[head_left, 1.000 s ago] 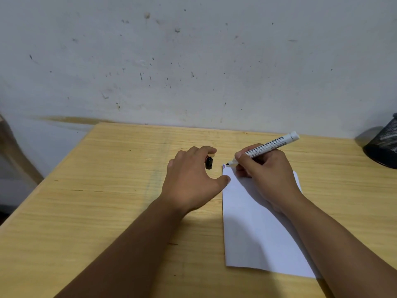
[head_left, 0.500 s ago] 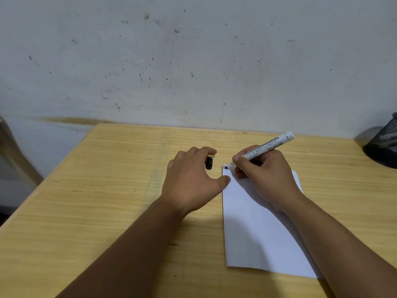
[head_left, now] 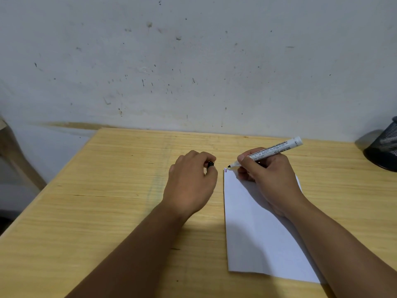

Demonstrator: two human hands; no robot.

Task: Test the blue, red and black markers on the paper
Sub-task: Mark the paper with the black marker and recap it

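Note:
A white sheet of paper (head_left: pixel 253 229) lies on the wooden table, right of centre. Small red strokes (head_left: pixel 225 170) mark its far left corner. My right hand (head_left: pixel 266 175) grips a white-barrelled marker (head_left: pixel 272 150), uncapped, its dark tip just above that corner. My left hand (head_left: pixel 190 183) rests on the table left of the paper, fingers curled around a small black marker cap (head_left: pixel 210 164). No other markers are visible.
The light wooden table (head_left: pixel 107 201) ends at a stained white wall behind. A black mesh holder (head_left: pixel 384 151) stands at the far right edge. Part of a wooden chair (head_left: pixel 15 155) shows on the left, beyond the table.
The marker tip moved over the paper's far left corner and is now lifted slightly. My left thumb has pulled off the paper's edge and my fingers have curled tighter around the cap.

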